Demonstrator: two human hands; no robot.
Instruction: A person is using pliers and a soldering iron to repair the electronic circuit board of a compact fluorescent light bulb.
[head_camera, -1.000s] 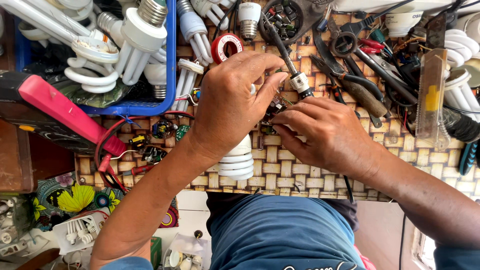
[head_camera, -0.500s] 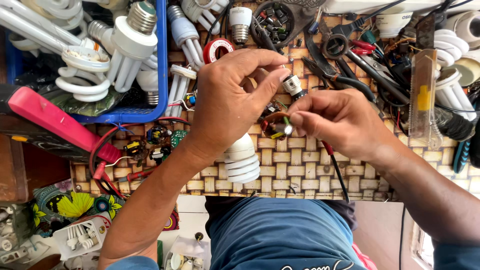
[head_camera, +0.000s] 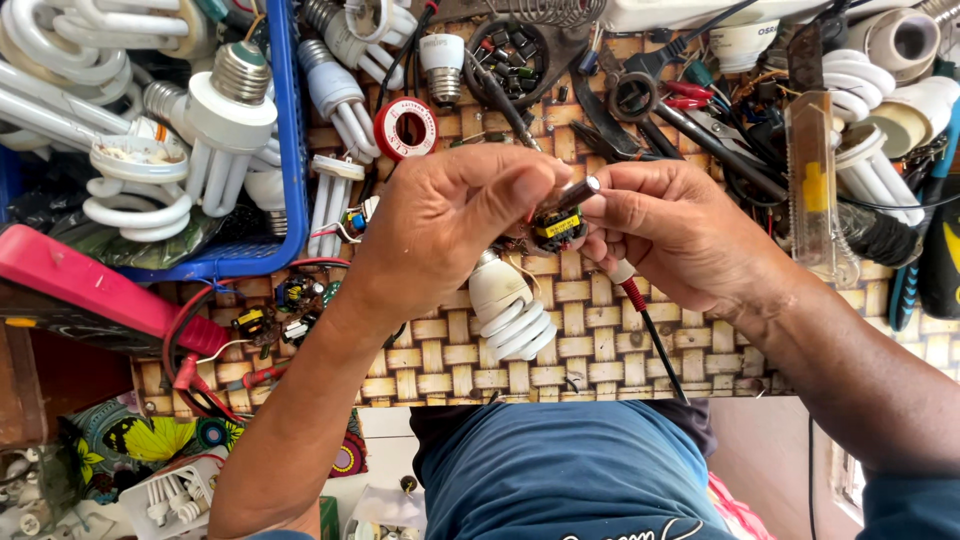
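Your left hand is closed around a small circuit board, with the white spiral bulb hanging from it toward you. Your right hand pinches a soldering iron, its long axis slanting away from you so the metal tip lies against the board's far edge. Beyond sits the red tape roll.

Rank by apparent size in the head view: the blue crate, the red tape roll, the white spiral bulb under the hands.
1. blue crate, cut by the frame edge
2. white spiral bulb, partly behind the hands
3. red tape roll
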